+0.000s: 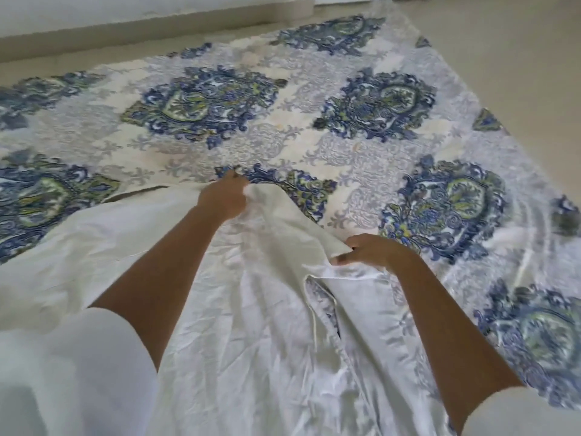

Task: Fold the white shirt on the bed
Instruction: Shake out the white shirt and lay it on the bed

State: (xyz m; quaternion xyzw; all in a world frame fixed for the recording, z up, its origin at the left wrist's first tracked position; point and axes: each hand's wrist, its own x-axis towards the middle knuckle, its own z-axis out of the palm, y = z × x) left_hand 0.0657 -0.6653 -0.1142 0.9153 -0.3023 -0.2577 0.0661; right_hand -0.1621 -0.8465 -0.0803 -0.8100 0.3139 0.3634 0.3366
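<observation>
Head view: one shirt [251,309], white, lying on near part of bed [377,146], long axis running from person toward far side, one part spread off to left. Two hands. Left hand [224,196] at shirt's far edge, fingers curled into bunched cloth. Right hand [371,250] pinching raised fold on shirt's right side. Patterned bed cover bare beyond shirt and to its right. Bed's right edge meets floor [518,73].

The shirt [245,325] is plain white, like my sleeves [78,372] at the lower corners. The bedspread [301,99] is cream with pale grey scrollwork and blue medallions (green and yellow inside); the floor [518,73] at upper right is pale beige.
</observation>
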